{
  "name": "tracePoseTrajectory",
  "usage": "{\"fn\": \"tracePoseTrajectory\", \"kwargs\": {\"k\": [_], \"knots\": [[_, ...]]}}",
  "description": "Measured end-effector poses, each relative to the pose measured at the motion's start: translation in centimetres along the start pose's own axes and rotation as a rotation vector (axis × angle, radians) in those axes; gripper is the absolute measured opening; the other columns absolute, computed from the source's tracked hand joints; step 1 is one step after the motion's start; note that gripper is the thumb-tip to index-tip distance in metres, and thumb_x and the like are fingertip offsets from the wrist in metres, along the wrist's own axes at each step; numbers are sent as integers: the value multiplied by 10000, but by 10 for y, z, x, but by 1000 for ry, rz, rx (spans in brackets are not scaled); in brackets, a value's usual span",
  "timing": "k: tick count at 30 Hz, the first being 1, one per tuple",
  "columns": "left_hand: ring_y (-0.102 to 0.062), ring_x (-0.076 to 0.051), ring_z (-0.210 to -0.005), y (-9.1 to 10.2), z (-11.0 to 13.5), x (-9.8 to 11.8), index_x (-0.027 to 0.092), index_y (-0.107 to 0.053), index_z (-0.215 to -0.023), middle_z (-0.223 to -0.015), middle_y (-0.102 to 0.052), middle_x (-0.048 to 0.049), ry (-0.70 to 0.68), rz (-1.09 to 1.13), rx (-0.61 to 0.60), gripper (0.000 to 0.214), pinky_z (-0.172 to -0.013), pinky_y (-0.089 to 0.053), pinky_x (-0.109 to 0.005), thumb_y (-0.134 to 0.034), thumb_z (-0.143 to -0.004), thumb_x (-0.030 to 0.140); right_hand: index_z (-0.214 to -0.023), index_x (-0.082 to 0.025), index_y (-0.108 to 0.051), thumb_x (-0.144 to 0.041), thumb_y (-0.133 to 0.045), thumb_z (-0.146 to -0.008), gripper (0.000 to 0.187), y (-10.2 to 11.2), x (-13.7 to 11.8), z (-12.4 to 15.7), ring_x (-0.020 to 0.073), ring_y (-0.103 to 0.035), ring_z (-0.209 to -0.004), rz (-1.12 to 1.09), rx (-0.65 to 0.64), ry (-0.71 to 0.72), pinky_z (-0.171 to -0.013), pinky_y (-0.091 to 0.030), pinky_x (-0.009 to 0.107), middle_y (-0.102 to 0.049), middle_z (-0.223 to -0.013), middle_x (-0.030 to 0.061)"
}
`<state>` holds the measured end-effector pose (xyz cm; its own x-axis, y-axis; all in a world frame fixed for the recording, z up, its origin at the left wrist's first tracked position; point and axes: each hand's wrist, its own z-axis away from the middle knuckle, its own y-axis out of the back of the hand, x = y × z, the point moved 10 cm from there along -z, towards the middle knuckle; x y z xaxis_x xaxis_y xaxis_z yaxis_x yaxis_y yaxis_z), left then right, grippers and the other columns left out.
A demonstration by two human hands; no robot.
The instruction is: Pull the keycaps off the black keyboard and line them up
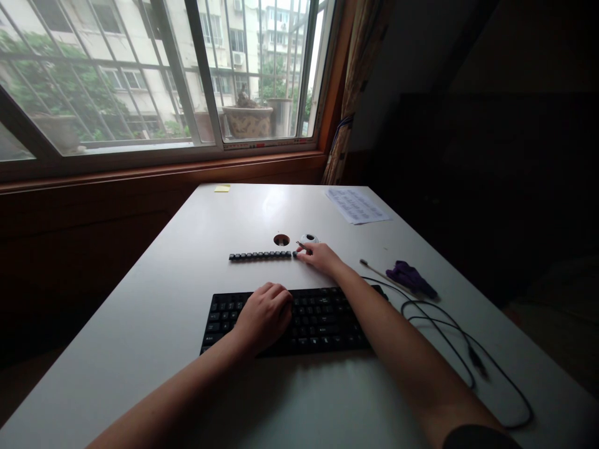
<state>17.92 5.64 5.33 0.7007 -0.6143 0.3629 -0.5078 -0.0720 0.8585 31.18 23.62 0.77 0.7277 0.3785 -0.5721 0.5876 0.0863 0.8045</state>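
A black keyboard (pixel 322 318) lies across the near part of the white table. My left hand (pixel 264 312) rests on its middle, fingers bent downward with the tips out of sight. Beyond the keyboard runs a straight row of small black keycaps (pixel 259 255). At the row's right end my right hand (pixel 319 257) pinches a black keycap (pixel 294 254) between its fingertips, low at the tabletop. A thin metallic tool (pixel 301 245) sticks out from the same hand; its kind is unclear. Just behind that hand sits a small white round object (pixel 309 238), partly covered.
A round cable hole (pixel 281 239) opens in the white table (pixel 140 324). To the right lie a brush-like stick (pixel 374 272), a purple cloth (pixel 410 278) and a looped black cable (pixel 472 355). Printed papers (pixel 358 206) and a yellow sticky note (pixel 222 188) lie toward the far edge.
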Motion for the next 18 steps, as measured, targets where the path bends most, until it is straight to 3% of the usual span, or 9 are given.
{"fn": "tracePoseTrajectory", "kwargs": {"k": [18], "knots": [[-557,-229,-957,-3,0,0,193,-608,-979,-999,-638,-59,-10,-33,-14,117,-885,-488,-381,-517,-912,163,-1014,-260,-730,-394,-660,-847,226,-2,0,-1,142,-602,-651,72,15,2,-618,-405,233,-680,-731,-3]]}}
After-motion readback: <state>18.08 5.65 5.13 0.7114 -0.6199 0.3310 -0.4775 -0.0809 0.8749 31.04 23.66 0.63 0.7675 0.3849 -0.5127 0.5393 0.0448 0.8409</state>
